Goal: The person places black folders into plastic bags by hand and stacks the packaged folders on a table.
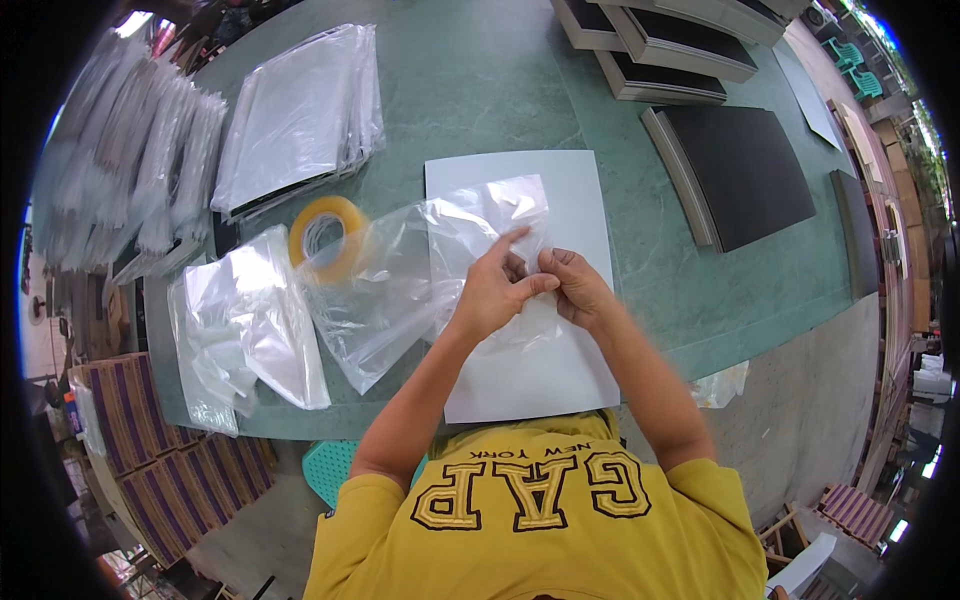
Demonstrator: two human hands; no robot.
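A clear plastic bag [380, 290] stretches slantwise from the roll of tape over a pale flat sheet [580, 370] in front of me. My left hand [497, 290] rests over the bag's right part. Its index finger points away from me, its thumb reaches toward the other hand, and there is a gap between them. Close beside it, my right hand [580, 288] pinches the bag's edge between thumb and bent fingers. The two hands nearly touch. What lies under the left fingers is partly hidden.
Left of the bag are a yellow tape roll [328, 238] and a pile of clear bags [255, 330]. Wrapped packs [300, 110] stand behind them. Dark-topped stacks [745, 175] sit at the right on the green table [490, 90]. Cartons [190, 490] are at the lower left.
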